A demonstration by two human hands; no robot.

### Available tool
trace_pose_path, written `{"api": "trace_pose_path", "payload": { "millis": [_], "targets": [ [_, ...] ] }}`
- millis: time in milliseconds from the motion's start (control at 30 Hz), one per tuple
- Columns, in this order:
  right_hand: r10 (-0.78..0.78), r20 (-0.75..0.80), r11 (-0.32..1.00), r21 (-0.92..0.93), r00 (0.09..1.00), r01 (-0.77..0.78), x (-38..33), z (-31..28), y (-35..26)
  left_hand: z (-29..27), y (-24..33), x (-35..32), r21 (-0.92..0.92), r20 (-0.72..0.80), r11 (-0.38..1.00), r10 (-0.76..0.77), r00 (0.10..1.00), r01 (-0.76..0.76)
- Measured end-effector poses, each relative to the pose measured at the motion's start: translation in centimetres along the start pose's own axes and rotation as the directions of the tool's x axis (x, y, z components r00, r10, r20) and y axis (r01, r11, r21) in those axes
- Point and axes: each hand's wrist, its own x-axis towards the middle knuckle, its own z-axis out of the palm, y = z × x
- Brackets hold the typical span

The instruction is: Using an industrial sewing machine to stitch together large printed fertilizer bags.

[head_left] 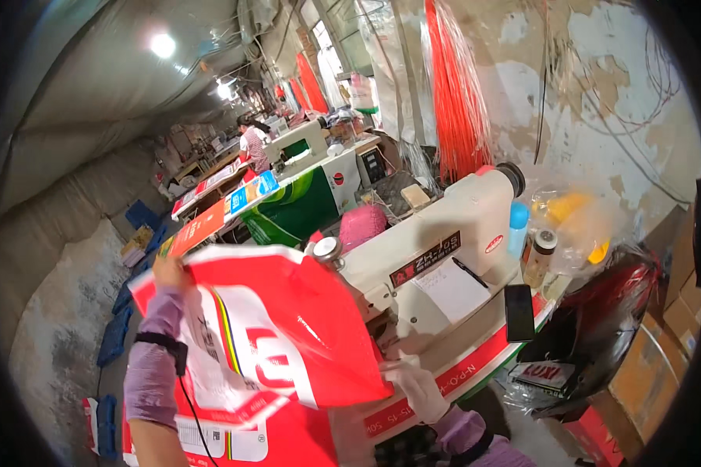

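Observation:
A large red and white printed woven plastic sack (319, 311) is spread in front of me, its upper part lifted and curved. My left hand (170, 272), bare below a purple sleeve, is closed on the sack's upper left edge. My right hand (419, 389), in what looks like a white glove, is closed at the sack's lower right corner; its fingertips are partly hidden. Just beyond the sack stands a white industrial sewing machine (467, 210), its needle end close to the sack's right edge. Another red and white sack (304, 436) lies beneath.
On the machine's bed lie paper with a pen (453, 292) and a black phone (519, 313). A blue bottle (517, 226) and a clear bottle (539, 257) stand behind. Cardboard boxes (654, 366) are at right. Farther off, a person (255, 144) is near another machine (296, 148). Red strands (456, 101) hang by the wall.

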Motion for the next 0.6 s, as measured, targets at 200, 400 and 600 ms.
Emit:
{"api": "trace_pose_path", "payload": {
  "millis": [200, 400, 600],
  "targets": [
    [-0.237, 0.141, 0.897, -0.348, 0.961, 0.272, 2.3, 4.4, -4.1, -17.9, -3.0, -5.5, 0.129, -0.475, 0.84, 0.519, 0.71, -0.528],
    [0.072, 0.387, 0.919, -0.385, 0.919, 0.09, -9.5, 7.2, 2.2, -19.0, -4.4, -21.1, -0.47, 0.596, 0.865, 0.167, 0.785, 0.173],
    [0.154, 0.536, 0.985, -0.154, 0.83, -0.083, -11.6, 5.9, 2.5, -18.2, 30.0, -27.4, -0.997, -0.069, -0.047, 0.929, 0.364, -0.069]
  ]
}}
